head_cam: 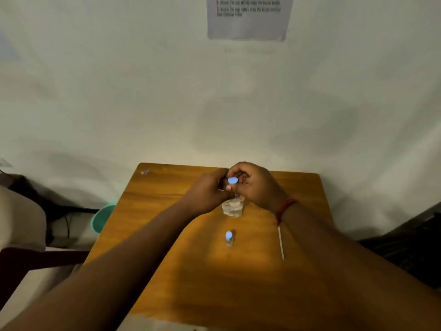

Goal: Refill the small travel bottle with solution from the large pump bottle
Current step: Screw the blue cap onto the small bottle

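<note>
both hands (235, 185) pinch round blue cap (232, 180)

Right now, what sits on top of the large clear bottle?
A blue cap, held between the left hand and right hand. Their fingers cover the large bottle neck, so whether the cap is seated cannot be seen.

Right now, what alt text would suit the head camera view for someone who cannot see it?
Both hands, left hand and right hand, meet at the blue cap of a clear large bottle on a wooden table. Nearer stands a small blue-capped bottle, a thin white stick to its right.
</note>
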